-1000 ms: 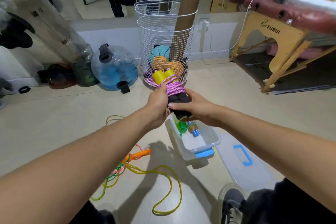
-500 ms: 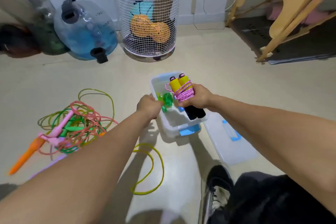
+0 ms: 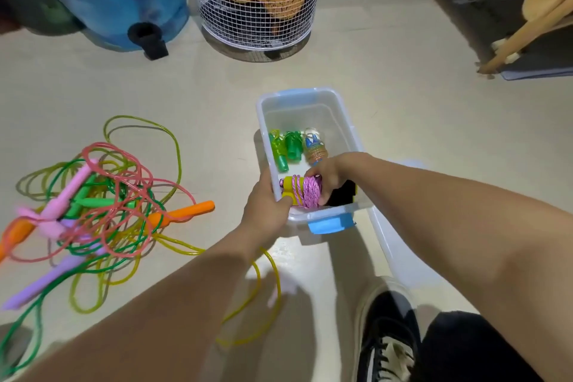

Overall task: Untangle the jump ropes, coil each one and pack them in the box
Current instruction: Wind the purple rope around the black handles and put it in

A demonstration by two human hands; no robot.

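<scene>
Right hand (image 3: 327,178) is down in the box (image 3: 348,130) now, fingers curled over the pink coiled rope (image 3: 305,195), whose yellow handles point left and black ends right, so the bundle's long axis runs crosswise at the near end of the box. It sits low between the walls, though I cannot tell whether it touches the bottom yet. Left hand (image 3: 268,206) grips the box's near left corner, thumb hooked over the rim just beside the yellow handles, steadying it. Farther in, packed lengthwise, lie a green-handled rope (image 3: 285,149) and a clear-handled rope with blue ends (image 3: 314,146), side by side; the far end of the box shows bare bottom. The release looks like the move in hand, and the right hand only has to let go and lift straight up. Well to the left on the floor, the tangle of ropes (image 3: 102,205) waits: pink, green, yellow, orange and purple handles knotted together. The left arm is the nearer one to it.
</scene>
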